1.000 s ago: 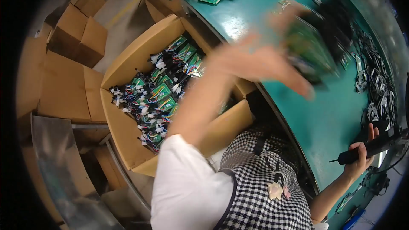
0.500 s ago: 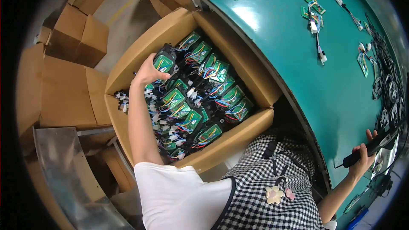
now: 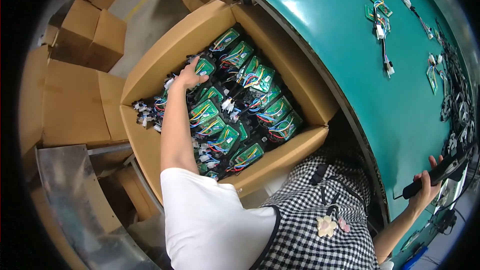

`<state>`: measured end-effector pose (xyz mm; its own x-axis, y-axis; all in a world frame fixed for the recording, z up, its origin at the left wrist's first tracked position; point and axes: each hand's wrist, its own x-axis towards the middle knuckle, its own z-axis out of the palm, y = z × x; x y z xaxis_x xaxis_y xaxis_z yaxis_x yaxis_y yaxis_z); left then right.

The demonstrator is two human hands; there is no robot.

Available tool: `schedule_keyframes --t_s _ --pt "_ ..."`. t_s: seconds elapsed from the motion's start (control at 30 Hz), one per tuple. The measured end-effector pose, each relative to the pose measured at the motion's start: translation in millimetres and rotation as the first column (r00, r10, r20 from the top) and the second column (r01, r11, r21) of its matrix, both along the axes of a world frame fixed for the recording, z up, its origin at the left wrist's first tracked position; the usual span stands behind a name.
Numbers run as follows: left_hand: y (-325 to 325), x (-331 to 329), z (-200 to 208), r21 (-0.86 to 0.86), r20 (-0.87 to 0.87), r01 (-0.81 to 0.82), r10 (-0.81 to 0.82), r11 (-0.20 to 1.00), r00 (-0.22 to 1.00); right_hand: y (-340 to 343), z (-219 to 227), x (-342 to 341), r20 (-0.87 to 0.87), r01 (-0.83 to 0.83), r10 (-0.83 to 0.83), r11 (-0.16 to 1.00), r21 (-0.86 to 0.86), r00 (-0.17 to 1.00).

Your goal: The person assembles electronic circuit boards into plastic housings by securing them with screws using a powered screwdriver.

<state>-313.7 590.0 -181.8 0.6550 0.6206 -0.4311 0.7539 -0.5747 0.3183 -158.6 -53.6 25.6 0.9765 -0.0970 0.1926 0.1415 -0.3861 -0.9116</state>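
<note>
My left hand (image 3: 189,76) reaches into an open cardboard box (image 3: 175,32). Its thumb and fingers are around a green circuit board (image 3: 204,67) in a black housing. That unit sits in the box's far left part, among several similar boards (image 3: 205,112) with coloured wires and white connectors. At the right, over the bench, my right hand (image 3: 424,190) is wrapped around a black cylindrical tool (image 3: 434,176), which looks like an electric screwdriver with a thin wire hook at its end.
The green bench (image 3: 340,45) runs along the right, its edge beside the box. Loose wired boards (image 3: 381,20) and a heap of black parts (image 3: 452,85) lie on it. Several cartons (image 3: 75,102) stand at the left, with a metal chute (image 3: 75,190) near me.
My left hand has moved slightly right with the board unit, which now sits lower among the others. My right hand keeps its hold on the tool. The whole view has shifted slightly.
</note>
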Motion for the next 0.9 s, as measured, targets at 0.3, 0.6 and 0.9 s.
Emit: schedule_keyframes --t_s 0.3,0.6,0.9 --pt "10 -64 55 0.010 0.646 -0.225 0.166 0.974 0.745 -8 -9 10 0.009 -0.083 0.083 0.997 0.000 0.996" --pt "-31 -263 -50 0.133 0.120 -0.838 0.831 0.530 0.544 -20 -18 13 0.039 -0.169 0.168 0.985 0.025 0.985" --pt "-56 -260 -88 -0.177 0.067 -0.943 0.959 0.284 0.276 -11 -19 -4 0.010 -0.140 0.140 0.989 0.035 0.990"
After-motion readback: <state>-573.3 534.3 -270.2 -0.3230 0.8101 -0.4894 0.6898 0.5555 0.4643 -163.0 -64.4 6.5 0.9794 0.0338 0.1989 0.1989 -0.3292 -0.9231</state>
